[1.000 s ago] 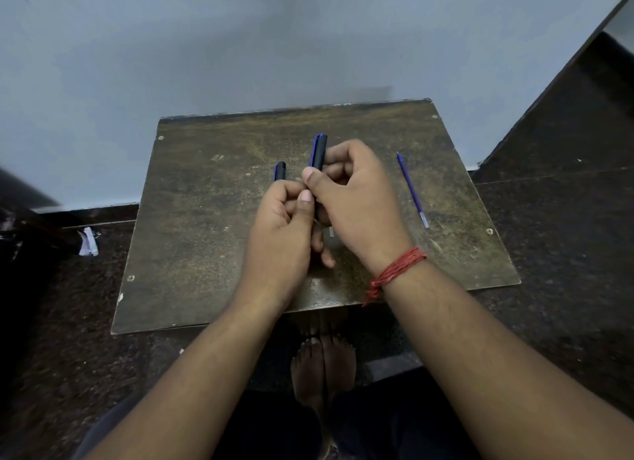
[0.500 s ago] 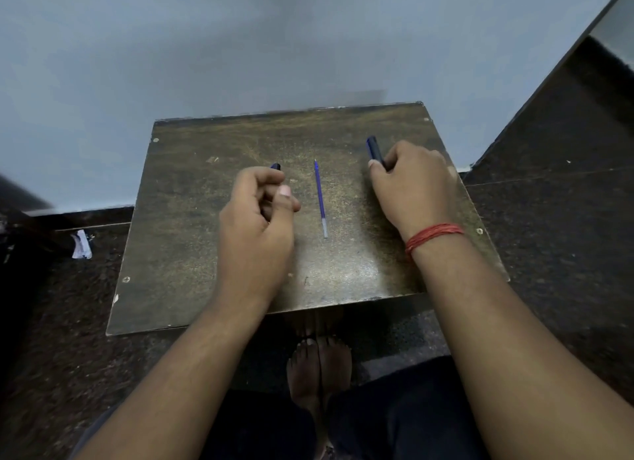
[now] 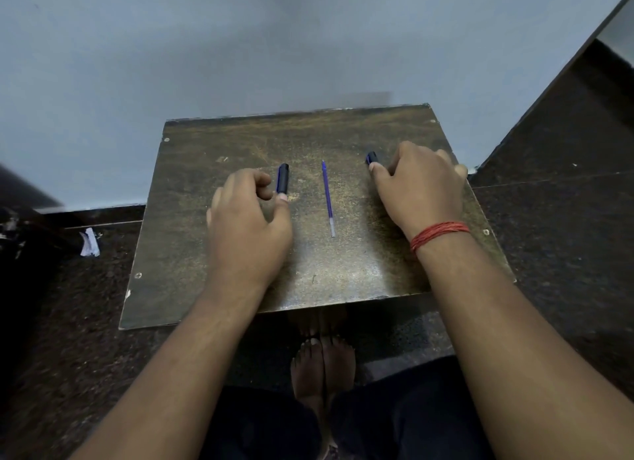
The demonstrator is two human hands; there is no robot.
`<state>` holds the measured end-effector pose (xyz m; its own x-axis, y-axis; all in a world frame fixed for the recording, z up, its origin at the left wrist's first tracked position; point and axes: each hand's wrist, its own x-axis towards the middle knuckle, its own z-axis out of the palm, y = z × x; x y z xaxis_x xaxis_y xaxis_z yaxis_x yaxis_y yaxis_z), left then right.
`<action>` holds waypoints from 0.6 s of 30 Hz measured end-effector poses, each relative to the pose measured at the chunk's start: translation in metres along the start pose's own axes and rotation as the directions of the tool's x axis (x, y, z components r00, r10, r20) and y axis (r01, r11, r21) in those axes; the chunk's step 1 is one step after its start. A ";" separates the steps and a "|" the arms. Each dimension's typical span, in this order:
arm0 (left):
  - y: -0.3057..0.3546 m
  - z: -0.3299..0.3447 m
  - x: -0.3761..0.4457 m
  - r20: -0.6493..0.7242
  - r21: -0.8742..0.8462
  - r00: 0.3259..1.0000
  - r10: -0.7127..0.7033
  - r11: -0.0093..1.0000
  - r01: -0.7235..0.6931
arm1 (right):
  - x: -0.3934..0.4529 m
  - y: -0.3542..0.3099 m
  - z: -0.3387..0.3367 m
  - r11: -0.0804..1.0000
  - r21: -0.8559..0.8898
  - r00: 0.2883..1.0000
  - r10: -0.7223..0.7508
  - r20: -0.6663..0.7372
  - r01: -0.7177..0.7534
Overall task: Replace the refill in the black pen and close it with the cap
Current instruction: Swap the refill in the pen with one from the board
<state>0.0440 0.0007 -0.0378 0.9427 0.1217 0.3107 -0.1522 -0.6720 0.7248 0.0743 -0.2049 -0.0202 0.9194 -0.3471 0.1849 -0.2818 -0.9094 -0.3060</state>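
A: Largest item first, please.

B: I log a wall (image 3: 240, 48), pale blue-grey, smooth and matt. Below it a floor (image 3: 566, 236) of dark speckled stone, polished.

A: And the work surface?

B: One counter (image 3: 240, 144), a flat rectangular board, brown and worn, scratched, with screw heads at its corners. It sits against the wall.

A: Hands?

B: I read the left hand (image 3: 245, 229) lying knuckles up on the counter, fingers loosely curled and gripping nothing; its thumb tip touches the near end of the cap (image 3: 282, 179), a short black cylinder with a blue clip. The right hand (image 3: 420, 188) is curled round the black pen (image 3: 372, 158); only the barrel's dark, rounded far end shows beyond the thumb. A red thread band (image 3: 437, 233), twisted, circles that wrist.

A: Smaller entries?

B: One refill (image 3: 327, 199), a thin straight tube, blue along most of its length and clear at the near end, lying on the counter between the two hands, touching neither. One scrap of crumpled white paper (image 3: 90, 242) on the floor, left of the counter.
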 end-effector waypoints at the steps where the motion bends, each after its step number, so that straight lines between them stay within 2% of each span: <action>1: 0.000 0.001 0.000 0.029 0.064 1.000 -0.012 0.998 0.011 | -0.001 -0.002 -0.002 0.999 0.037 1.000 -0.004 -0.025 0.005; 3: 0.000 0.002 -0.001 0.066 0.189 0.997 -0.030 0.982 0.017 | -0.003 -0.006 -0.006 0.994 0.106 0.998 -0.020 -0.053 0.026; 6: -0.001 0.005 -0.002 0.085 0.279 0.995 -0.048 0.960 0.023 | -0.009 -0.014 -0.008 0.983 0.162 0.996 -0.083 -0.012 0.084; 10: -0.003 0.008 -0.001 0.094 0.315 0.993 -0.070 0.948 0.037 | -0.016 -0.023 -0.006 0.962 0.225 0.984 -0.171 0.057 0.154; 18: -0.003 0.010 -0.001 0.077 0.303 0.994 -0.074 0.952 0.048 | -0.018 -0.025 -0.001 0.910 0.368 0.974 -0.220 0.045 0.189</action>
<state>0.0468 -0.0046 -0.0469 0.9714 0.1151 0.2079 -0.0098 -0.8549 0.5188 0.0645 -0.1759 -0.0153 0.9702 -0.1279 0.2060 0.0181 -0.8090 -0.5875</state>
